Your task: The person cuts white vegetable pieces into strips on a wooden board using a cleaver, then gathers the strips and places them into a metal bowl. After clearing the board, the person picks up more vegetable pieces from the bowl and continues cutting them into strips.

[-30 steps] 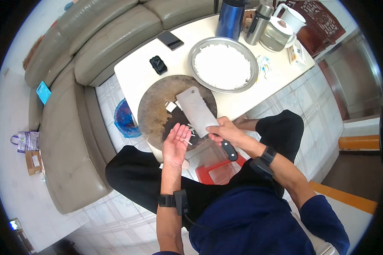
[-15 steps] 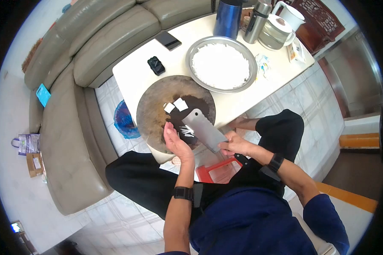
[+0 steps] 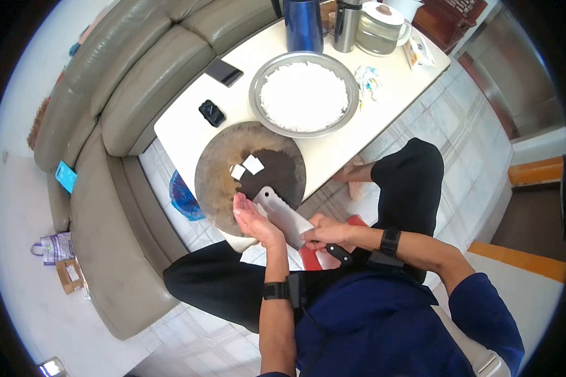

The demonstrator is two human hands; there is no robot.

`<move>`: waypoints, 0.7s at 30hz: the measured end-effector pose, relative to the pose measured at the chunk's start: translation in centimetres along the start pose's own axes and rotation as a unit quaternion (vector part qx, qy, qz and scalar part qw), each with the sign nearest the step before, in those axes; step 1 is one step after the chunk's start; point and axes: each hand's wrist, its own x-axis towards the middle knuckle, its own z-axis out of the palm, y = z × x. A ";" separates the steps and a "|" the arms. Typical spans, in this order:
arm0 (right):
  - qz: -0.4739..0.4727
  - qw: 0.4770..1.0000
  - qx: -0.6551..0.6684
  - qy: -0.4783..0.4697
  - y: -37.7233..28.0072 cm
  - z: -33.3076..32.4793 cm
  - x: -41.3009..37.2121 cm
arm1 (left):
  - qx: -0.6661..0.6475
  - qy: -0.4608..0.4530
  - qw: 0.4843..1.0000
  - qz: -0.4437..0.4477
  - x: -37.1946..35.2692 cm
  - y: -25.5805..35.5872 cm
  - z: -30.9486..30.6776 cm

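My right hand (image 3: 327,232) grips a cleaver (image 3: 284,215), its broad blade angled low across the near edge of a round wooden chopping board (image 3: 217,147). Beside the blade, my left hand (image 3: 258,223) has its fingers stretched out and its palm turned toward the steel. A few thin white strips (image 3: 261,210) show between that palm and the blade, partly hidden. Farther up the board, by a dark wet patch, lie white blocks (image 3: 253,164). Behind the board, a round metal tray (image 3: 256,94) holds a heap of white strips (image 3: 305,97).
On the cream table (image 3: 182,116) lie a phone (image 3: 224,73) and a small black case (image 3: 212,113). A blue flask (image 3: 304,26), a steel thermos (image 3: 347,26) and a glass teapot (image 3: 378,31) stand at the back. A blue bag (image 3: 185,198) hangs low at the left.
The cleaver and my left hand have come together at the board's near edge. The white strips have left the middle of the board and now show between palm and blade.
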 end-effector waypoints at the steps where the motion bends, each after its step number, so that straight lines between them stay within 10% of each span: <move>1: -0.006 1.000 0.003 0.002 0.0 -0.1 0.0 | 0.000 -0.007 1.000 0.003 0.0 0.2 0.6; 16: -0.167 0.978 0.048 0.120 -9.6 -10.4 -4.3 | -0.022 -0.222 0.975 -0.007 1.4 1.6 20.6; 19: -0.209 0.969 0.071 0.116 -9.7 -12.3 -3.7 | 0.235 -0.339 0.858 0.307 1.7 -0.1 22.0; 21: -0.225 0.962 0.086 0.129 -9.9 -12.9 -3.9 | 0.246 -0.342 0.850 0.315 1.5 -0.3 22.7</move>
